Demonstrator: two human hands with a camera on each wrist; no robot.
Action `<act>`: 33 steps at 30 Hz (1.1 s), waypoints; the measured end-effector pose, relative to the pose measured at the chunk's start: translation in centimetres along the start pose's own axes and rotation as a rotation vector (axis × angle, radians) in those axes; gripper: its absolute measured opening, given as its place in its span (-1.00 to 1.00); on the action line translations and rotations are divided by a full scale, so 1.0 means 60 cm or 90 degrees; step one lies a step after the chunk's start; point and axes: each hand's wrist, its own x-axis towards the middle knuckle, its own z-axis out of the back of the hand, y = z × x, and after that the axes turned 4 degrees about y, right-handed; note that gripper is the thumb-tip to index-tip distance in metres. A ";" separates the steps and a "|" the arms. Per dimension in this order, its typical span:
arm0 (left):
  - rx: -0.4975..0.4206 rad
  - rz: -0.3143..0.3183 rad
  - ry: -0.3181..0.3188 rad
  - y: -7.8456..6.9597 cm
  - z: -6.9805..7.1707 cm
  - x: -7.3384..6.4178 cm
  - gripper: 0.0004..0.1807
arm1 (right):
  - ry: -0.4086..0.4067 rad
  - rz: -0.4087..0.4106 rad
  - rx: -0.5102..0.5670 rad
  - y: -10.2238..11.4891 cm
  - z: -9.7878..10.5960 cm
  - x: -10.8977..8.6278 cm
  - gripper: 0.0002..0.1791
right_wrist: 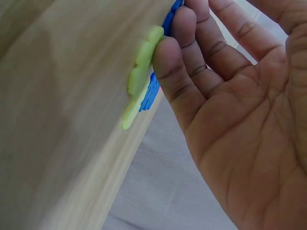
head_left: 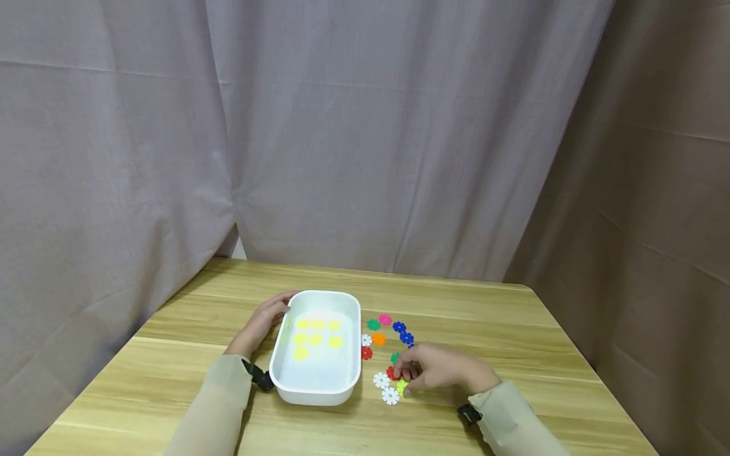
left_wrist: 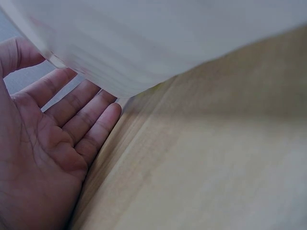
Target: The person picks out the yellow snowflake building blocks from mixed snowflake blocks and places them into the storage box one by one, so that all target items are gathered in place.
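My left hand [head_left: 268,321] rests at the left side of a white rectangular tray [head_left: 315,397]. In the left wrist view its fingers [left_wrist: 81,108] reach loosely toward the outer wall, with the thumb at the rim. Several yellow notched discs [head_left: 300,353] lie flat inside the tray. To the right of it, my right hand [head_left: 436,368] is low over a cluster of loose discs. Its thumb tip is right at a yellow-green disc [head_left: 402,387], and its other fingers bend loosely over a red disc [head_left: 392,373]. The right wrist view shows the yellow-green disc [right_wrist: 144,62] beside a fingertip.
White discs [head_left: 390,396] lie near the right hand. Farther back are an orange disc [head_left: 379,339], a pink disc [head_left: 384,320], a green disc [head_left: 373,324] and blue discs [head_left: 406,337]. Grey curtains [head_left: 365,139] hang behind the wooden table [head_left: 490,316].
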 end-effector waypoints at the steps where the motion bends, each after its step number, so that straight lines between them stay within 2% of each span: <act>1: 0.000 0.001 -0.002 0.000 0.000 0.000 -0.44 | -0.001 0.002 -0.002 -0.001 -0.001 0.001 -0.73; 6: 0.001 0.001 -0.002 -0.001 0.000 0.001 -0.43 | -0.003 0.002 0.005 -0.003 -0.002 0.002 -0.70; 18: 0.005 -0.005 0.003 0.002 0.001 0.001 -0.44 | 0.001 -0.020 0.019 -0.001 -0.001 0.000 -0.82; 26: 0.000 0.007 -0.003 0.001 0.000 0.003 -0.43 | 0.005 -0.022 0.029 0.005 0.002 -0.004 -0.74; 33: -0.008 -0.003 0.002 0.001 0.001 0.001 -0.43 | 0.005 -0.025 0.004 0.009 0.001 -0.004 -0.74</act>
